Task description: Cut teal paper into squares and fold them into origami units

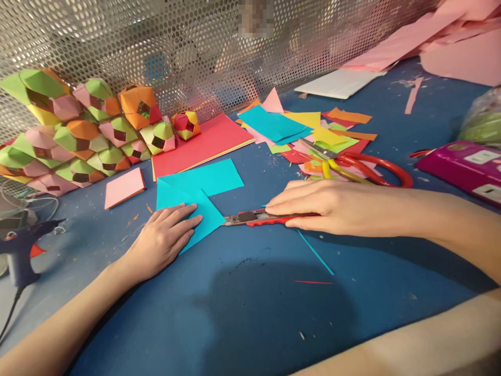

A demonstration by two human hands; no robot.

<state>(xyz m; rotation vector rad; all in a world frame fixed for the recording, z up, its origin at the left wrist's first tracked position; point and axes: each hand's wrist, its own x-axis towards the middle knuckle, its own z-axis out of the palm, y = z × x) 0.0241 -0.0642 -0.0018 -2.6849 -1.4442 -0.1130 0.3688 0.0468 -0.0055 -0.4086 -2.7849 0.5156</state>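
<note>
My left hand point(162, 237) lies open, its fingers flat on a folded piece of turquoise paper point(209, 215). My right hand point(319, 203) is closed around a red and grey utility knife point(270, 217). The knife's blade points left and touches the paper's right corner. Part of the turquoise sheet stretches up and right, beyond my fingers. A thin turquoise strip point(316, 253) and a thin red strip point(313, 282) lie below my right hand.
Folded paper modules point(82, 138) are stacked along the perforated metal screen point(195, 47). Red-handled scissors point(376, 167) rest on colourful scraps point(282, 122). A glue gun point(23, 250) stands at left, with a pink paper stack point(125, 188) near it. A purple box point(462, 164) sits at right.
</note>
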